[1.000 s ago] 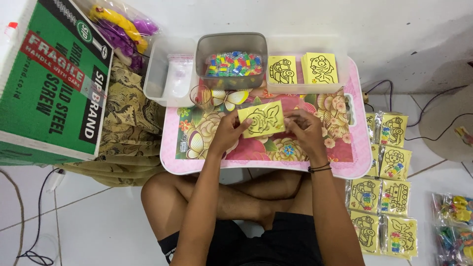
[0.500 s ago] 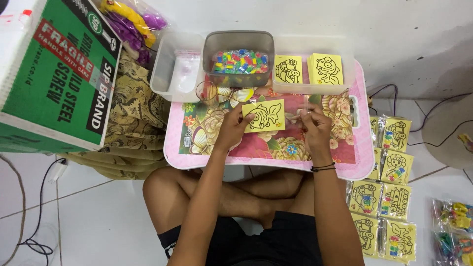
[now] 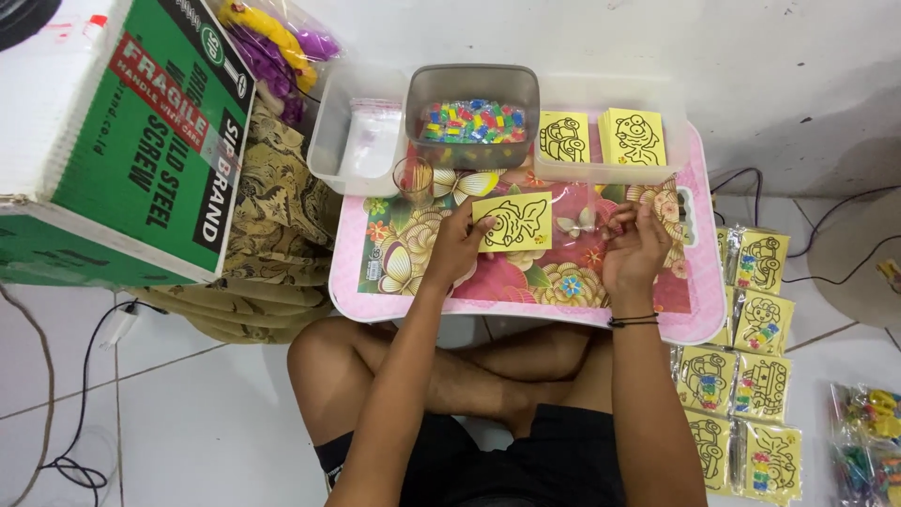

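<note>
A small yellow card with a black outline drawing [image 3: 513, 221] lies on the pink flowered lap table [image 3: 394, 282]. My left hand [image 3: 457, 246] pinches the card's left edge. Off to the card's right, my right hand [image 3: 638, 246] hovers above the table with fingers curled; whether it holds anything small I cannot tell. A grey tub of small coloured pieces [image 3: 472, 115] stands behind the card. Beside it a clear tray [image 3: 610, 171] holds two stacks of yellow cards [image 3: 632, 137].
A green and white cardboard box [image 3: 122, 141] stands at the left on patterned cloth. A clear tub with plastic bags [image 3: 355, 141] sits at the table's back left, a small glass [image 3: 413, 178] near it. Bagged yellow card sets [image 3: 741, 376] lie on the floor, right.
My right hand has let go of the card and moved to the right. The left hand still holds the card's left edge. The view has shifted closer.
</note>
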